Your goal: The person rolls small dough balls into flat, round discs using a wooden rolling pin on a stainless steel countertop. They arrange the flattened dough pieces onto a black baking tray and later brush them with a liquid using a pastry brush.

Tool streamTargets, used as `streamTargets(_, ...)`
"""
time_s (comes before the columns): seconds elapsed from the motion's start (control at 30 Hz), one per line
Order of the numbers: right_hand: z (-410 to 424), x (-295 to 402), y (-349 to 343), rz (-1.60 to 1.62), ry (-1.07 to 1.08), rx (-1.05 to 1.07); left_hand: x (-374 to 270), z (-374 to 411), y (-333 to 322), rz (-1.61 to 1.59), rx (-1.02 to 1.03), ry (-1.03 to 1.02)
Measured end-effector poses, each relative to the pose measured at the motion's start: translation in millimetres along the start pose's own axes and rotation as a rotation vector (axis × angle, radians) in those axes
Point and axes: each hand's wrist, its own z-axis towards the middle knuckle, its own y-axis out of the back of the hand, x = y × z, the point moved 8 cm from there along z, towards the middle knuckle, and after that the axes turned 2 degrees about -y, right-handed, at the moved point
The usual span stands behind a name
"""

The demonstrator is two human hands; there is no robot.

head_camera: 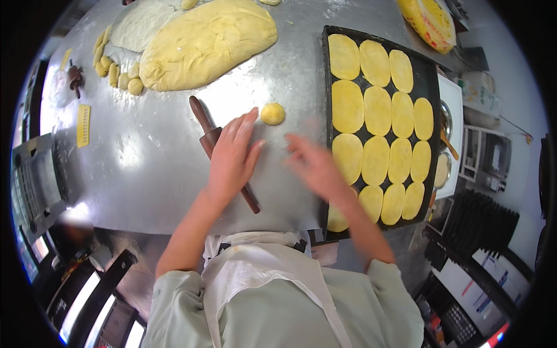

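A small ball of yellow dough (273,114) lies on the steel worktop (165,174), just beyond the gap between my hands. My left hand (233,152) is over a wooden rolling pin (209,138), fingers extended beside the ball and the thumb apart; it grips nothing. My right hand (311,163), blurred, is nearer the tray, with its fingers apart and nothing seen in them. To the right, a black baking tray (325,87) holds several rows of flat oval dough pieces (347,106). A large slab of yellow dough (209,43) rests at the far left.
White flour (141,26) is heaped beside the slab, with several small dough pieces (123,81) near it. A yellow scraper (83,126) and a second rolling pin (75,78) lie at left. A white tray with bowls (454,130) stands right of the baking tray; a yellow bag (428,21) lies beyond.
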Motion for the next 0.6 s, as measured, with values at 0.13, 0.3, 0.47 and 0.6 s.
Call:
streamTargets(0.13,-12.7,7.9,-117.3,0.252,-0.193,0.103,27.2,34.0,-40.4,0.020,0.157,-0.235)
streamTargets(0.3,3.6,18.1,-178.5,0.546,-0.150,-0.151,43.4,47.4,-86.2,0.130,0.412,-0.321)
streamTargets(0.47,-25.9,14.9,-164.8,0.494,-0.330,-0.126,92.5,34.5,-24.1,-1.288,0.335,0.486)
streamTargets(0.6,-66.3,-22.2,-143.0,0.473,-0.336,-0.227,134.0,-20.9,31.2,-1.897,0.209,0.709)
